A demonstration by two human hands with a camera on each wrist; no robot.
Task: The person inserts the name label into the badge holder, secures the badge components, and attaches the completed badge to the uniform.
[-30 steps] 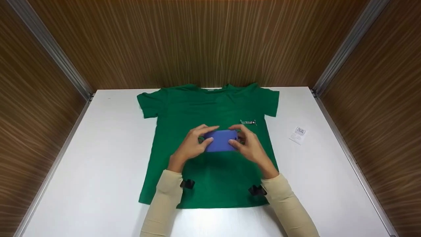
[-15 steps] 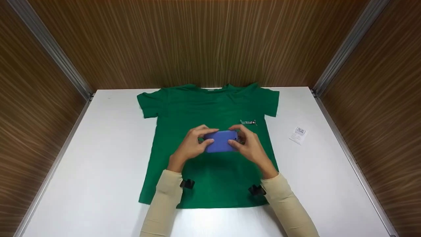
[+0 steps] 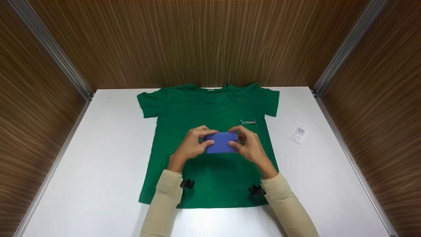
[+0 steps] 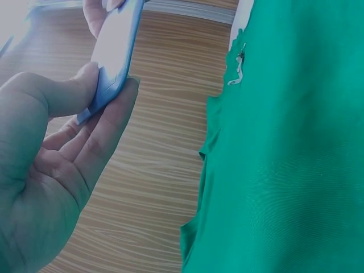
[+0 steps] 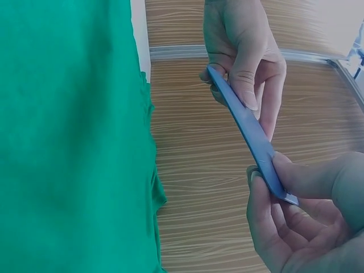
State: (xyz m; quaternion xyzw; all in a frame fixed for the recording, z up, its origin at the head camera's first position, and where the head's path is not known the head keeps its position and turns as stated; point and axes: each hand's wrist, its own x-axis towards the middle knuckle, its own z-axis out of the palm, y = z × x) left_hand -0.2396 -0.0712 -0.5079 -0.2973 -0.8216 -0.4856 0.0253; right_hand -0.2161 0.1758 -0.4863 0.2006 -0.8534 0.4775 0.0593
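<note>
A flat blue phone [image 3: 221,143], long side crosswise, is held up over the green T-shirt [image 3: 210,184] in the head view. My left hand [image 3: 191,144] pinches its left end between thumb and fingers. At the other end my right hand [image 3: 250,145] pinches it the same way, near a small dark spot by the edge. In the left wrist view the phone [image 4: 112,54] is seen at a slant, its face bright with glare. From the right wrist, the phone [image 5: 247,126] appears as a thin slab, both thumbs on one face and fingers behind.
A small silvery clip [image 3: 248,122] lies on the shirt's upper right chest. To the right of the shirt, a white printed card [image 3: 298,135] rests on the white table [image 3: 98,158]. Wood-grain panels [image 3: 204,42] enclose the back and both sides.
The phone has shifted very slightly toward the person, its far edge lower in the head view. Both hands keep their pinch and hardly move.
</note>
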